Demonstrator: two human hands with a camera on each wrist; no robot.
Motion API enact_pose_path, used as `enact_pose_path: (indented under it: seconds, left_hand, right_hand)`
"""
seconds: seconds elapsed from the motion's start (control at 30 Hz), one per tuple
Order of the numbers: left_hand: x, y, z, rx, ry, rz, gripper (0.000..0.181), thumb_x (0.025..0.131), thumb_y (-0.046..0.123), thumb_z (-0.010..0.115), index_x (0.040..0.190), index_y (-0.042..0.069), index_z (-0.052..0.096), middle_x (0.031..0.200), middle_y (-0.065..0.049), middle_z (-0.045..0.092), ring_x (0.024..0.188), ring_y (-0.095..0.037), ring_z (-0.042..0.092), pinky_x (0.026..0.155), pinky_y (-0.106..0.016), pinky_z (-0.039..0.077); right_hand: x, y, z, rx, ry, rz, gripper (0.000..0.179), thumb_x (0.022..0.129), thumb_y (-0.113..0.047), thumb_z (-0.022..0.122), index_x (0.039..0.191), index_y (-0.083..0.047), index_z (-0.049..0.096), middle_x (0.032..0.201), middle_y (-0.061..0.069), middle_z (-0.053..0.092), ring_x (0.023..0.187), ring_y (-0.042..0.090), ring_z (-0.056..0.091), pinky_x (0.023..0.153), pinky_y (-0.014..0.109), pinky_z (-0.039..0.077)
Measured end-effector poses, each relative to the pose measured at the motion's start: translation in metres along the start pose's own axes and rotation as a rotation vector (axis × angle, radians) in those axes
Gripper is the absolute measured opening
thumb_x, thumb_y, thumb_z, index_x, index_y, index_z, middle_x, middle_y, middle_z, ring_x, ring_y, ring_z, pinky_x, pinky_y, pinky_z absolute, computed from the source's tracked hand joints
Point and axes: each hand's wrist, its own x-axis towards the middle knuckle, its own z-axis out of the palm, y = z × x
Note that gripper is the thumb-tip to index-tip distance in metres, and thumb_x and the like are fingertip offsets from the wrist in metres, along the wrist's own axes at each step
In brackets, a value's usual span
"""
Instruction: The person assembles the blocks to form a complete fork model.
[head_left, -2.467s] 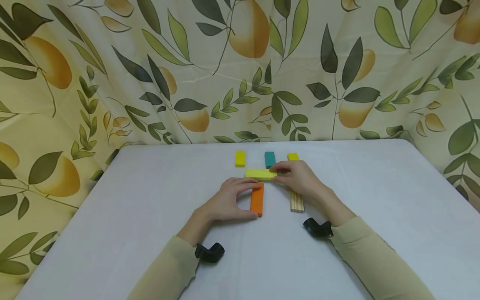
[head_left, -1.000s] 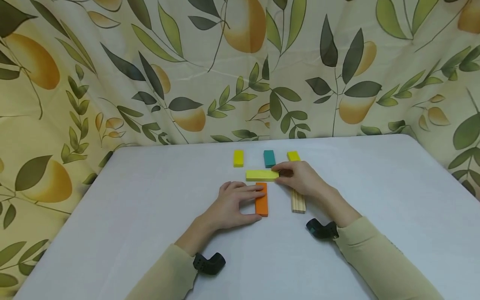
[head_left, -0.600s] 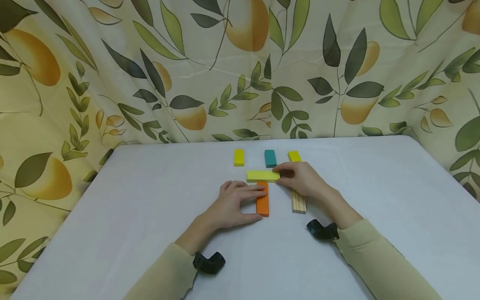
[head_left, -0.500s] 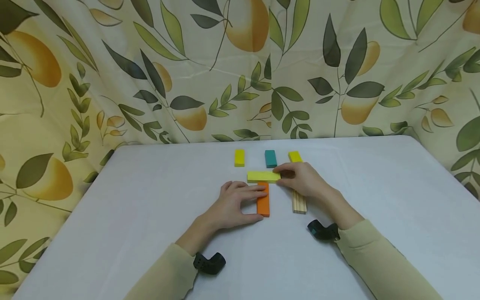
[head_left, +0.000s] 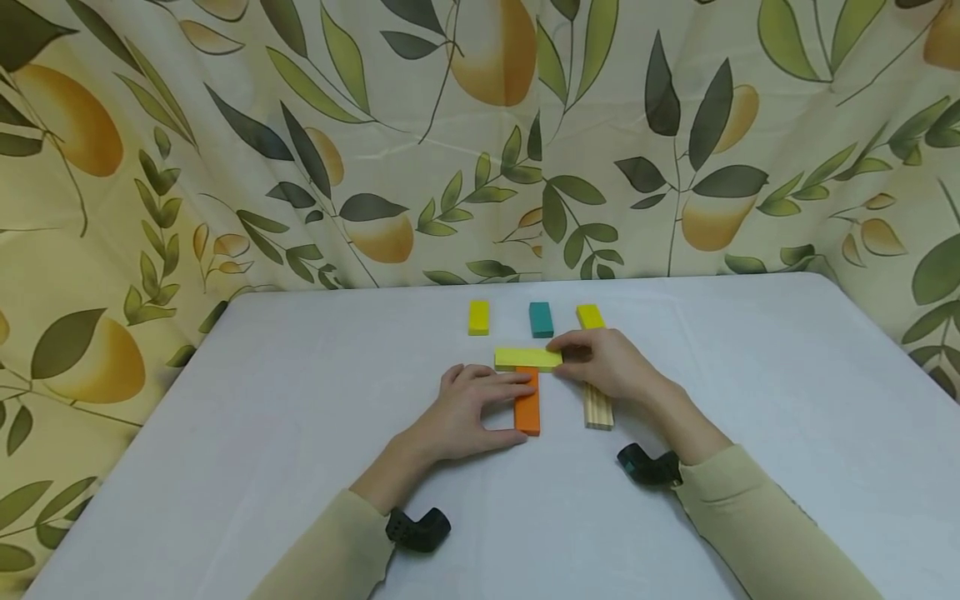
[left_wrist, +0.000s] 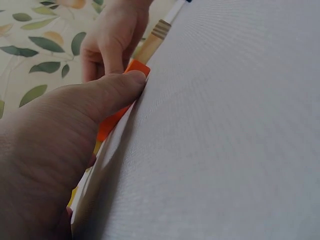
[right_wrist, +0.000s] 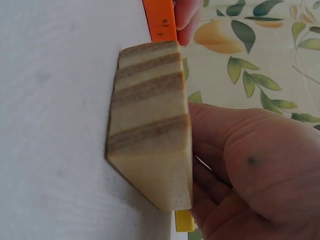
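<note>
An orange wooden block (head_left: 527,410) lies lengthwise on the white table, and my left hand (head_left: 468,414) holds it between the thumb at its near end and fingers near its far end. Across that far end lies a lime-yellow block (head_left: 521,358), so the two form a T. My right hand (head_left: 611,364) pinches the lime block's right end between thumb and fingers. Under the right hand runs a plain striped wood block (head_left: 597,408), partly hidden; its grained end looms large in the right wrist view. The left thumb shows on the orange block (left_wrist: 116,120) in the left wrist view.
Behind the hands, a yellow block (head_left: 478,318), a teal block (head_left: 541,319) and another yellow block (head_left: 589,316) lie in a row. A fruit-patterned cloth (head_left: 480,192) hangs behind the white table (head_left: 285,433). Each wrist wears a black camera.
The lime block, in my right hand's pinch, has shifted slightly toward me, against the orange block's far end. Earlier the left hand slid the orange block slightly to the right.
</note>
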Motion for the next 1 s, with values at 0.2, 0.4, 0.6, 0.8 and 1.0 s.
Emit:
enact_pose_path:
  seconds: [0.2, 0.4, 0.6, 0.8, 1.0]
  left_hand:
    - [0.0, 0.0007, 0.0005, 0.004, 0.004, 0.005, 0.058, 0.089, 0.044, 0.076, 0.143, 0.028, 0.06, 0.15, 0.016, 0.048, 0.132, -0.021, 0.039, 0.114, -0.06, 0.015]
    - [0.0, 0.0006, 0.0004, 0.011, 0.006, 0.006, 0.057, 0.09, 0.045, 0.075, 0.143, 0.028, 0.06, 0.151, 0.017, 0.047, 0.132, -0.02, 0.039, 0.114, -0.059, 0.015]
    - [0.0, 0.0007, 0.0006, 0.017, 0.007, 0.005, 0.058, 0.09, 0.046, 0.074, 0.143, 0.029, 0.06, 0.151, 0.017, 0.047, 0.132, -0.02, 0.039, 0.114, -0.058, 0.015]
    - [0.0, 0.0019, 0.001, 0.02, 0.002, -0.002, 0.057, 0.09, 0.047, 0.074, 0.143, 0.03, 0.06, 0.151, 0.018, 0.047, 0.133, -0.019, 0.038, 0.114, -0.058, 0.014]
    - [-0.0007, 0.003, 0.0002, 0.008, -0.006, -0.012, 0.057, 0.09, 0.047, 0.074, 0.143, 0.03, 0.06, 0.151, 0.018, 0.047, 0.135, -0.021, 0.037, 0.114, -0.059, 0.013]
  right_hand:
    - [-0.001, 0.0007, 0.0001, 0.005, -0.004, -0.003, 0.034, 0.093, -0.016, 0.075, 0.126, -0.009, 0.07, 0.127, 0.013, 0.066, 0.119, 0.034, 0.054, 0.107, 0.054, 0.039]
    - [-0.0006, 0.0008, -0.0001, -0.001, -0.007, -0.016, 0.034, 0.093, -0.015, 0.075, 0.126, -0.008, 0.07, 0.127, 0.013, 0.066, 0.12, 0.035, 0.054, 0.107, 0.054, 0.039]
    - [0.0002, 0.0016, -0.0003, -0.004, -0.012, -0.018, 0.034, 0.093, -0.014, 0.074, 0.126, -0.008, 0.07, 0.126, 0.013, 0.066, 0.118, 0.034, 0.054, 0.107, 0.054, 0.039]
    - [0.0004, 0.0024, -0.0013, -0.014, -0.017, -0.029, 0.033, 0.092, -0.012, 0.074, 0.125, -0.007, 0.071, 0.126, 0.013, 0.067, 0.119, 0.035, 0.054, 0.108, 0.055, 0.038]
    - [0.0002, 0.0013, -0.0017, -0.016, -0.026, -0.023, 0.033, 0.092, -0.012, 0.075, 0.125, -0.008, 0.071, 0.126, 0.013, 0.067, 0.121, 0.035, 0.054, 0.109, 0.055, 0.037]
